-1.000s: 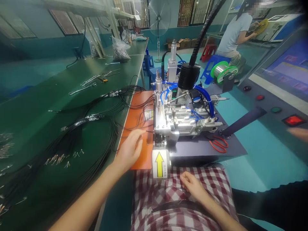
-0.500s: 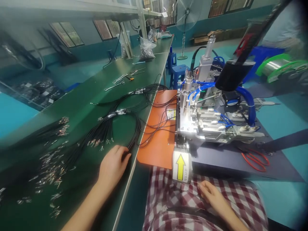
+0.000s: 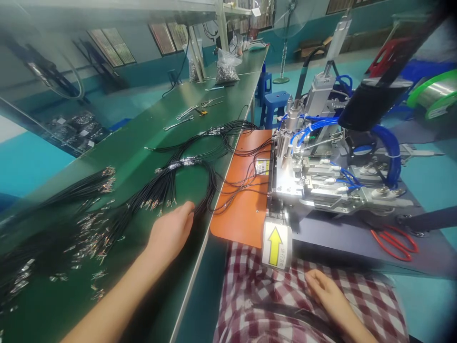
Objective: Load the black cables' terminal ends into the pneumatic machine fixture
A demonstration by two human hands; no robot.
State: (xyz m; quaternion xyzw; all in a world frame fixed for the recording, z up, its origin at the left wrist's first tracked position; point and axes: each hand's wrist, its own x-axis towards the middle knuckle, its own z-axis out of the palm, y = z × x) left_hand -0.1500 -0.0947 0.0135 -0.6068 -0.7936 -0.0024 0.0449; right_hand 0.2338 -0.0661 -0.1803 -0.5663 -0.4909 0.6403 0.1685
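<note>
My left hand (image 3: 173,231) reaches over the green bench with its fingers curled down beside a looped bundle of black cables (image 3: 210,183). Its fingertips meet the near end of that loop; the back of the hand hides what is between them. Clear wrapping (image 3: 183,163) binds the bundle, and stripped wire ends (image 3: 150,204) fan out just beyond the hand. Over the checked cloth on my lap, my right hand (image 3: 323,286) is loosely closed, with nothing visible in it. It lies near a white label with a yellow arrow (image 3: 274,245) on the machine's front.
A metal machine (image 3: 296,176) with blue air tubes stands right of an orange plate (image 3: 239,224) that several cables cross. Red-handled pliers (image 3: 394,243) lie on its grey base. More cable bundles (image 3: 82,186) cover the bench's left side; tools (image 3: 187,114) and a bag of metal parts (image 3: 227,66) lie farther back.
My view has shifted, so the scene sits slightly differently in the frame. My left hand has turned, and its fingers now point more toward the cable loop. The right hand stays on my lap.
</note>
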